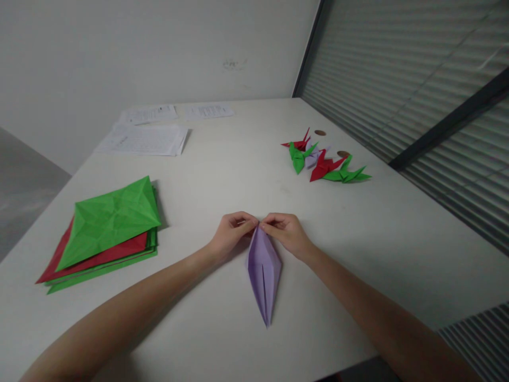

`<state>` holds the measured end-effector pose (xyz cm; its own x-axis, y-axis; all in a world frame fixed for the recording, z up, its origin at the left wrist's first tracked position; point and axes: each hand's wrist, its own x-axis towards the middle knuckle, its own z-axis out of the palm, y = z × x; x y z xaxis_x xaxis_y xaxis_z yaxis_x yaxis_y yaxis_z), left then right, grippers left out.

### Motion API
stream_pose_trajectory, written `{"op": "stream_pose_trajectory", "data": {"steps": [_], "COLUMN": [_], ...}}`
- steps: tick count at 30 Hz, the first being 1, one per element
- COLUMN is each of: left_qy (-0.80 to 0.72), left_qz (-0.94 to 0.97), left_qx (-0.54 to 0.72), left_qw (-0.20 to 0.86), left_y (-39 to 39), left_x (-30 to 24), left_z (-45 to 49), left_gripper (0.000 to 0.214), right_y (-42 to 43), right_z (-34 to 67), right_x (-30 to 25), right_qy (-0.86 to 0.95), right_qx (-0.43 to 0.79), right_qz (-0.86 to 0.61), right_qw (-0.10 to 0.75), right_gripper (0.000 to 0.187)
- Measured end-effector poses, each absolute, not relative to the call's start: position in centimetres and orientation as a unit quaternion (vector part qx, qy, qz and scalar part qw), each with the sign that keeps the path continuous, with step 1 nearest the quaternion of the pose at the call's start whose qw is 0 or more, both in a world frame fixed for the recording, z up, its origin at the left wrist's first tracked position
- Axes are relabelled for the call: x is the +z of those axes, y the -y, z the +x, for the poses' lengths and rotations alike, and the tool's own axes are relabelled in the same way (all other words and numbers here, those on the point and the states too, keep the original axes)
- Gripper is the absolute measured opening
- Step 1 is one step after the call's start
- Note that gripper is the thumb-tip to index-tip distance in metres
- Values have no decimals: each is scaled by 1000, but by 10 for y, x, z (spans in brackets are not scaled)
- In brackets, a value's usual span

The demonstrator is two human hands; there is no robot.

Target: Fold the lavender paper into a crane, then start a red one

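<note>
1 purple folded paper (272,270), near-middle of the white table (210,185): long diamond, slit down its lower half, one tip toward the wearer. 2 hands on it: left hand (235,231) and right hand (288,232) both pinching the far tip, thumbs against fingers, close together. 5 folded paper figures (324,166) far right, bunched and overlapping: 2 red, 2 green, 1 pale purple, all spiky. 2 brown round spots (320,132) beside them. 1 stack of coloured sheets (115,212) left, beyond left forearm: creased green on top, red and green edges below, can't count layers. printed white papers (147,140) back left. slatted blind (382,69) along right side.
</note>
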<state>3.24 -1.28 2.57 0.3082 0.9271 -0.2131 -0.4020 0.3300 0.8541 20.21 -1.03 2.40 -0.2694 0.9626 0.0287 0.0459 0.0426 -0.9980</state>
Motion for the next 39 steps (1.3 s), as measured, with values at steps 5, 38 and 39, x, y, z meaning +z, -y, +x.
{"op": "stream_pose_trajectory", "data": {"steps": [5, 38, 39], "left_qy": [-364, -345, -346], "left_qz": [335, 359, 358], "left_qx": [453, 399, 397], "left_qw": [742, 770, 771], "left_y": [13, 11, 11], "left_x": [25, 16, 17], "left_z": [33, 30, 30], "left_gripper": [32, 30, 30], "right_y": [10, 9, 9], "right_z": [203, 202, 202], "right_x": [22, 22, 22], "right_qy": [579, 550, 550], "right_qx": [533, 532, 532], "right_qz": [-443, -453, -453], "right_qw": [429, 458, 458], "right_gripper": [25, 25, 25]}}
